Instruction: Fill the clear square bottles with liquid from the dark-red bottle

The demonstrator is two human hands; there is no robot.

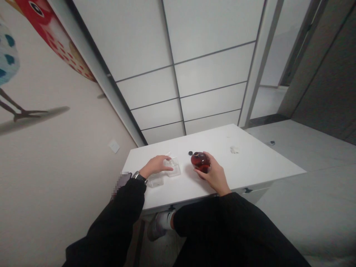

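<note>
Dark-red round glass bottle (199, 161) grasped in right hand (214, 174); left of it, left hand (155, 165) lies flat on clear plastic box (175, 168). Small black cap (190, 152) off beside bottle: tilting risks a spill.

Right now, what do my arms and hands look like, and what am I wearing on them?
The left sleeve and right sleeve are long, black and loose, ending at the wrists. A dark wristwatch shows at the left cuff. The left hand and right hand are bare, with no gloves; rings are too small to tell.
</note>
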